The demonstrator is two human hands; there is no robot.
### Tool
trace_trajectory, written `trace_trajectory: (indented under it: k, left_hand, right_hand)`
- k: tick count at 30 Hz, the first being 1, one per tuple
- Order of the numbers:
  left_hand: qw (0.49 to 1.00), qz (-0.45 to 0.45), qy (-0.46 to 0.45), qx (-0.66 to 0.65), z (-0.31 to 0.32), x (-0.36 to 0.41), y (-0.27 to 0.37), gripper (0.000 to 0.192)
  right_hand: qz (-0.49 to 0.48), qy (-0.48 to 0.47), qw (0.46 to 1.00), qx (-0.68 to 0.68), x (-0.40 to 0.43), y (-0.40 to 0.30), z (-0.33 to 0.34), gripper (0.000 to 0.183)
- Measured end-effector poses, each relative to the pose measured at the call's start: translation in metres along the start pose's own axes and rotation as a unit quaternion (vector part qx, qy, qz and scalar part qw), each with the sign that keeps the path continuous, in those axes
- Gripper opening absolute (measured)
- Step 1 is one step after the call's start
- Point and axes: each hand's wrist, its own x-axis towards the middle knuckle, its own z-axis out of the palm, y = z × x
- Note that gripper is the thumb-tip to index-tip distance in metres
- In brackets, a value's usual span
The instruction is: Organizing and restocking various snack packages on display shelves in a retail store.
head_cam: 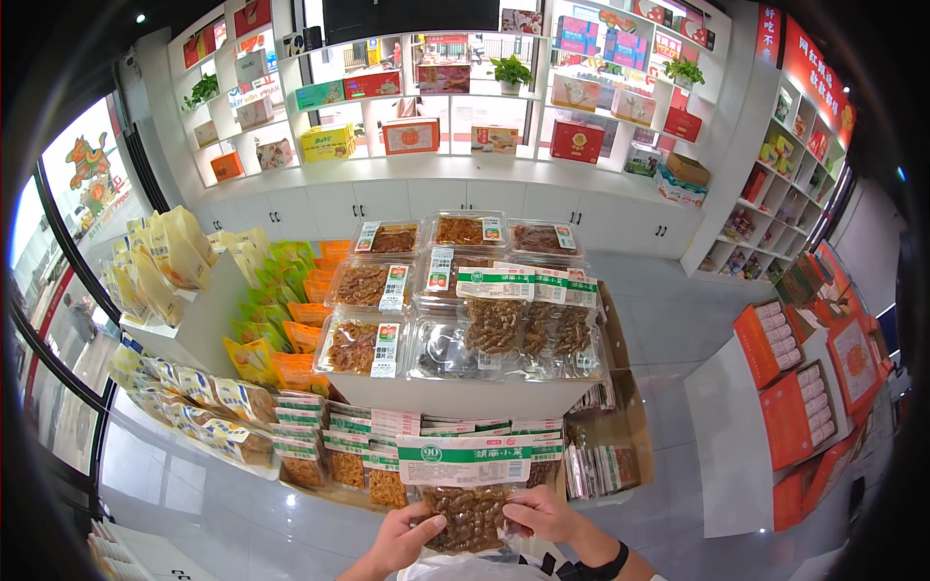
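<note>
A clear plastic food packet (465, 517) with brown pieces inside and a white and green printed header is held upright before my body. My left hand (401, 536) pinches its left edge, thumb to the front. On the opposite edge, my right hand (543, 513) grips the film between thumb and fingers. Beyond it are rows of similar header packets (347, 465) standing in a low cardboard box. Several more packets (494, 323) lie on clear lidded plastic trays (356, 347) of brown food, on top of a white display block (465, 398).
Yellow, green and orange pouches (272, 309) fill the left side. An open cardboard box (636, 428) with packets stands right of the block. Farther right, a white stand (719, 414) bears open red gift boxes (788, 428). White shelves (465, 165) with boxes and plants line the back.
</note>
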Motion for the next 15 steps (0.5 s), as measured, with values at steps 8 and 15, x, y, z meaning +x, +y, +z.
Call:
trace_trajectory:
  k: [8, 15]
  left_hand:
    - [1.000, 0.023, 0.000, -0.019, 0.042, 0.002, 0.016, 0.023]
    - [0.999, 0.029, -0.005, -0.038, 0.053, 0.006, 0.013, 0.027]
  right_hand:
    - [-0.018, -0.080, 0.989, 0.125, -0.009, 0.008, -0.043, 0.027]
    - [-0.009, -0.103, 0.985, 0.136, -0.009, 0.018, -0.058, 0.027]
